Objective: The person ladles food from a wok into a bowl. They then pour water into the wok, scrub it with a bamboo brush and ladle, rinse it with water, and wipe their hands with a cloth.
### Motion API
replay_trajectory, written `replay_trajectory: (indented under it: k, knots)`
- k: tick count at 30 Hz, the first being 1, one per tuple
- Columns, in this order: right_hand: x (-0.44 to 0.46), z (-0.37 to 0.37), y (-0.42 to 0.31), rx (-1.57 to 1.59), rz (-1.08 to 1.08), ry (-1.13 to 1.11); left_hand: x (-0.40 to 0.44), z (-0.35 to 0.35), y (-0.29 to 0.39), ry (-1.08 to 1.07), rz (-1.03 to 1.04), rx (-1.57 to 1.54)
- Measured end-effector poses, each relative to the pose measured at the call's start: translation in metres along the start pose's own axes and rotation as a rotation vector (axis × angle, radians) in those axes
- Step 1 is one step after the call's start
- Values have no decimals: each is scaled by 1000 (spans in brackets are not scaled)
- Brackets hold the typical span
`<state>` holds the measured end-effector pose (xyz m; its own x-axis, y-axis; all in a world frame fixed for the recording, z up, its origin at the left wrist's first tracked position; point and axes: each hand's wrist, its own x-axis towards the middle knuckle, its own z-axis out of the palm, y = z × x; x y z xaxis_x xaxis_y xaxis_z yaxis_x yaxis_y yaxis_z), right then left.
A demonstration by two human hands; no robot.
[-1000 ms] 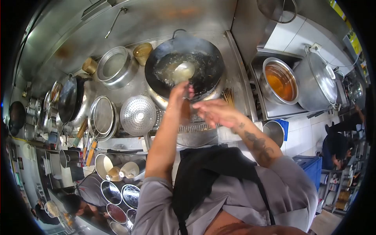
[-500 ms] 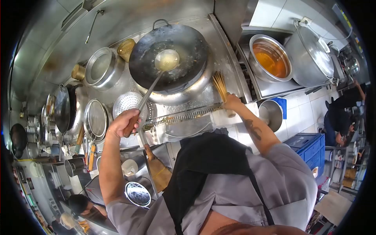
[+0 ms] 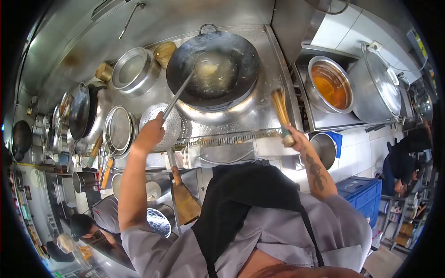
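Note:
My left hand [image 3: 152, 133] is wrapped around the handle of a long ladle [image 3: 179, 94]. The bowl of the ladle is down in the black wok [image 3: 246, 55], blurred, among cloudy liquid with pale bits. In my right hand [image 3: 298, 138] is a bamboo wok brush [image 3: 281, 110], its bristles pointing up and away, to the right of the wok and above the stove's front edge. Just beyond my left hand, a perforated skimmer [image 3: 172, 126] lies on the steel stove top [image 3: 218, 132].
Left of the wok stand stacked metal pots [image 3: 144, 76], a wire strainer [image 3: 117, 132] and hanging pans. A pot of orange liquid [image 3: 332, 88] and a lidded stockpot [image 3: 373, 90] stand right. A blue crate [image 3: 358, 197] is beside me. Co-workers [image 3: 402, 153] are at both sides.
The camera view has shifted. The ladle bowl, raised and full before, is now lower in the wok with liquid around it. The brush has swung more upright, away from the stove's edge.

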<state>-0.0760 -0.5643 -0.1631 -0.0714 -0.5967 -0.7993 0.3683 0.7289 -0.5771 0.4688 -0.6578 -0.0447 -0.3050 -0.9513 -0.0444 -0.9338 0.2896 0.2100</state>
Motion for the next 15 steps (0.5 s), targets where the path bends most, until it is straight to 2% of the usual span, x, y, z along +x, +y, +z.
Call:
replay_trajectory:
  k: [1, 2, 3, 4, 5, 7, 10, 12, 13, 14, 15]
  knots:
    - [10, -16, 9, -7, 0, -3, 3, -2, -7, -38, 58, -312]
    - [24, -32, 15, 74, 35, -86, 8, -39, 13, -314, -90, -296]
    - [23, -28, 11, 154, 73, -170, 12, -49, 14, -305, -100, -297]
    - [21, -27, 4, 139, 27, -83, 13, -55, 13, -297, -43, -127]
    - [19, -28, -5, 116, -58, -66, 11, -61, 14, -291, 12, 43]
    - [1, -10, -38, 78, -199, -72, 6, -75, 32, -235, -51, 124]
    - [-34, 42, -98, -265, -470, -107, 5, -87, 48, -183, -19, 149]
    - [-42, 85, -132, -611, -647, -215, 6, -94, 59, -218, 15, 211]
    - [-20, 101, -142, -848, -873, -230, 7, -97, 63, -218, 14, 215]
    - [-38, 137, -148, -1035, -938, -122, 8, -100, 66, -225, 8, 201]
    - [-18, 155, -146, -1270, -1150, 2, 10, -101, 67, -231, 2, 186]
